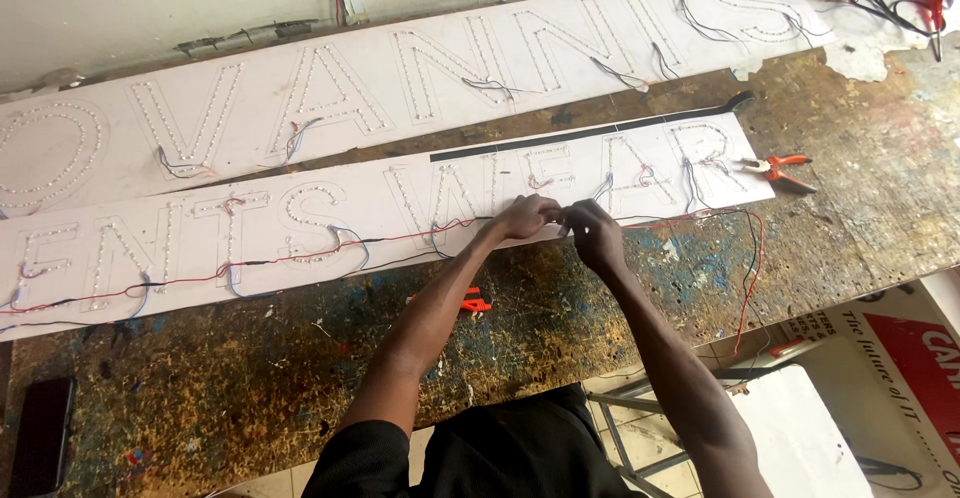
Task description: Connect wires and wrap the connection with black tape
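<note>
Left hand (524, 217) and right hand (594, 235) together at white sign panel's (300, 220) near edge, fingertips seemingly pinching thin red wire (400, 234).

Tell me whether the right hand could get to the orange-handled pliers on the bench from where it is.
Probably yes. The pliers lie in the open on the workbench, to the right of the right hand; only loose wires and the white board's corner lie between.

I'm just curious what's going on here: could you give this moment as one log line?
left hand pinching wires | right hand beside it, on same wires | near white panel of dotted letters | orange pliers lying apart | workbench paint-stained
</note>
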